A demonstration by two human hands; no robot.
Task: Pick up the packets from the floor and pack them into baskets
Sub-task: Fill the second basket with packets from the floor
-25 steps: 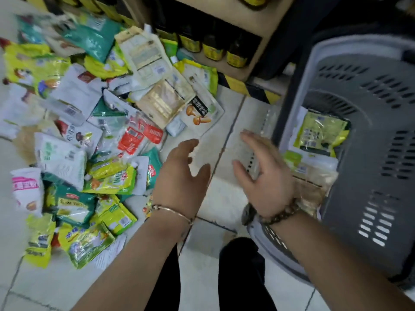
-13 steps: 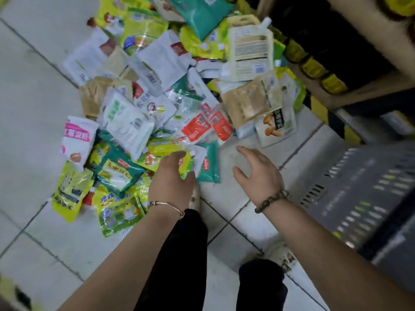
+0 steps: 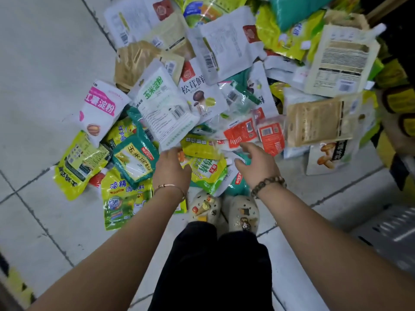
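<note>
tiled floor (image 3: pixel 40 63), left hand (image 3: pixel 171 170), right hand (image 3: pixel 258 164) outstretched over packets (image 3: pixel 161 104)

The single head view looks steeply down, close over packets (image 3: pixel 170 104) on the floor (image 3: pixel 45 63).

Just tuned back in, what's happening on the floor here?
A person stands over a heap of packets strewn on the tiled floor, reaching down with both bare hands. The left hand is at the near edge of a white packet with green lettering; whether it grips anything is unclear. The right hand, fingers spread, hovers by the red-and-white packets and holds nothing. A grey basket shows at the lower right edge, its inside out of view.
</note>
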